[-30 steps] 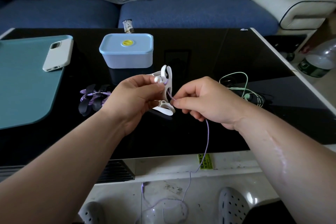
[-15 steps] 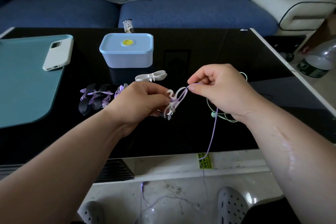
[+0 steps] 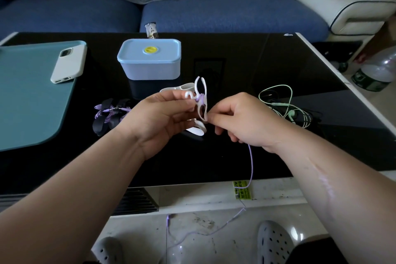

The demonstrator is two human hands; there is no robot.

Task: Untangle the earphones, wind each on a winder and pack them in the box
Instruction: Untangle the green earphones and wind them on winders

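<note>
**Both hands work on a white winder with the purple cable**

The fingers [image 3: 182, 104] of the left hand [image 3: 158, 120] are curled and pinch a white winder [image 3: 201, 96]. They hold it upright above the black counter [image 3: 246, 60]. A few purple turns lie around the middle of the winder.

The right hand [image 3: 242, 120] is at 3 o'clock of the left one. Its thumb and forefinger are closed in a pinch at the lower end of the winder and grip the purple earphone cable [image 3: 251, 163]. From under this hand the cable hangs toward 6 o'clock, passes the front edge of the counter and lies loose on the floor [image 3: 203, 229] near two grey shoes [image 3: 274, 242].

Two spare winders [image 3: 197, 131] lie on the counter, partly hidden by the hands.

- At 9 o'clock of the hands lies a purple earphone bundle [image 3: 111, 111] with black parts.
- At 3 o'clock lie the green earphones [image 3: 287, 103], loose and not wound.
- At 11 o'clock stands the blue box [image 3: 150, 64] with its lid on.
- Farther toward 10 o'clock a white phone [image 3: 68, 62] rests on a teal mat [image 3: 27, 96].
</note>
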